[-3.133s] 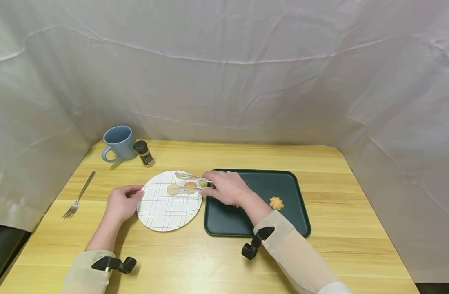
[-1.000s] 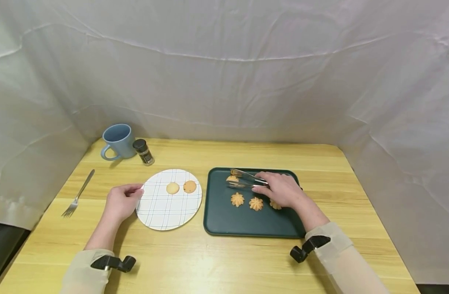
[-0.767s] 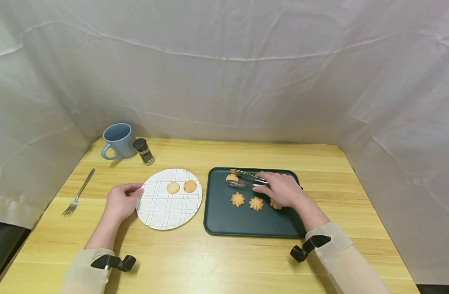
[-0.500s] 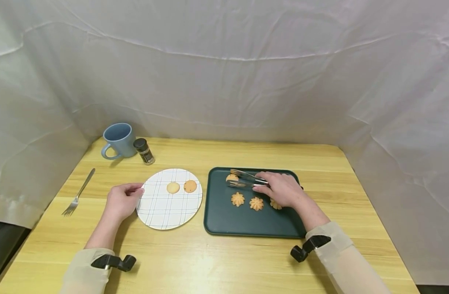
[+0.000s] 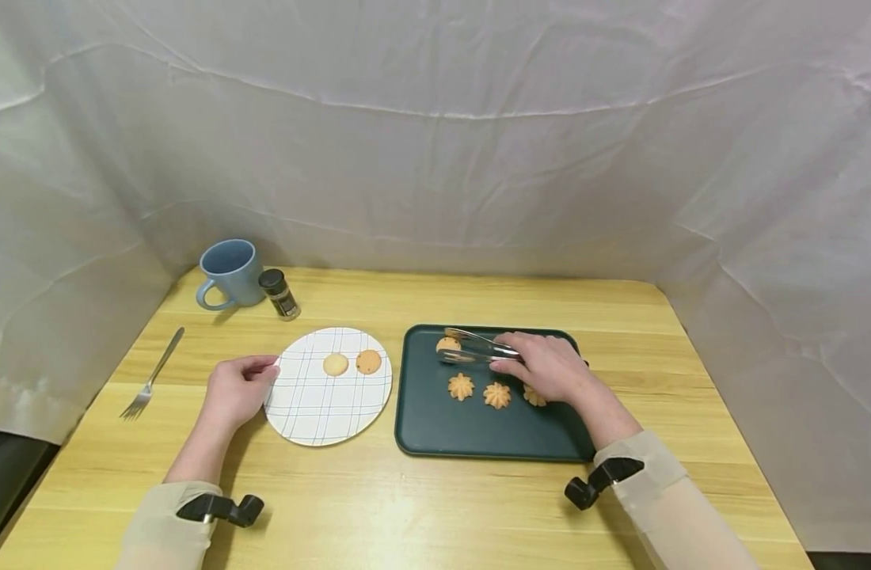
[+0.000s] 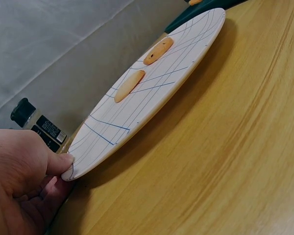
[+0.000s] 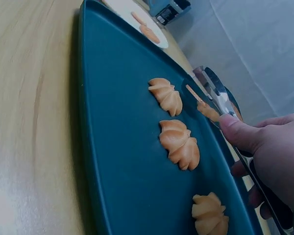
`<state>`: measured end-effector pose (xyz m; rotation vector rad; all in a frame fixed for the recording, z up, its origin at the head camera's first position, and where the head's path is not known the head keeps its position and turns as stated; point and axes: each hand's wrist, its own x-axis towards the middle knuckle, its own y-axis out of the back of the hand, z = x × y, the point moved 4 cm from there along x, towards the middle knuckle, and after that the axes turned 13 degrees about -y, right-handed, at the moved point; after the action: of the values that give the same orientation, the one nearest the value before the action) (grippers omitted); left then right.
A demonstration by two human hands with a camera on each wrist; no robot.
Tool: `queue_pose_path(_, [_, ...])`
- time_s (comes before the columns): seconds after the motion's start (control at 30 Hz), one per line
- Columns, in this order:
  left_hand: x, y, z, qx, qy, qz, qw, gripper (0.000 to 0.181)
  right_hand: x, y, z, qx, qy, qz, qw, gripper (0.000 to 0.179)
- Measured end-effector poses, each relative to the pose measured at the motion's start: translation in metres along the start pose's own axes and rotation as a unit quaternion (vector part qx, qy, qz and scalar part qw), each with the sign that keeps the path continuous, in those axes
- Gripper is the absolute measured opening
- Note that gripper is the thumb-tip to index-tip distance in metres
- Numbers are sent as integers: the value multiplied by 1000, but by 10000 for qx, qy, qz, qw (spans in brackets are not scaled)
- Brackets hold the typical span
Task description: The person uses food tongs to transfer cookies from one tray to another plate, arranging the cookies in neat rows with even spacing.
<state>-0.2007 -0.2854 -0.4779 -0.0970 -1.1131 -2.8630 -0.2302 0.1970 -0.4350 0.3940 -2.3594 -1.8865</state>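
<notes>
My left hand (image 5: 237, 389) pinches the rim of a round white plate (image 5: 314, 416) with blue check lines, thumb on top. Two round cookies lie on it, one pale (image 5: 335, 364) and one speckled (image 5: 368, 362). My right hand (image 5: 549, 368) holds metal tongs (image 5: 492, 343) over the dark green tray (image 5: 450, 439). Another speckled round cookie (image 5: 448, 345) is between the tong ends; whether they squeeze it I cannot tell. Nearer me on the tray sit star-shaped cookies (image 7: 180, 143) in a row, one partly hidden by the right hand in the head view.
A blue mug (image 5: 232, 273) and a black-capped spice jar (image 5: 279, 294) stand at the back left. On the far left lies a fork (image 5: 153, 376). A grey cloth (image 5: 435, 158) hangs behind the wooden table (image 5: 336, 507).
Three seconds ago the tongs were over the speckled cookie on the plate. My right hand has since carried them right, to the tray. They barely shift in the last second; the left hand stays put.
</notes>
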Motion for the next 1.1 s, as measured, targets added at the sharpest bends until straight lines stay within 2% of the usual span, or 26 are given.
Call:
queue_pose_path(0.2, [0,0,-1,-4,43,21,10000,33,1,7,-7,14,123,108,9999,63])
queue_pose_path(0.53, [-1,0,0,4,-53,58,10000,32,6,15,-33,175,337,86,9992,61])
queue_pose_path(1.1, [1,-1,-3,36,-115,110,9999,30,27,11,-94,165,803,50,9966,59])
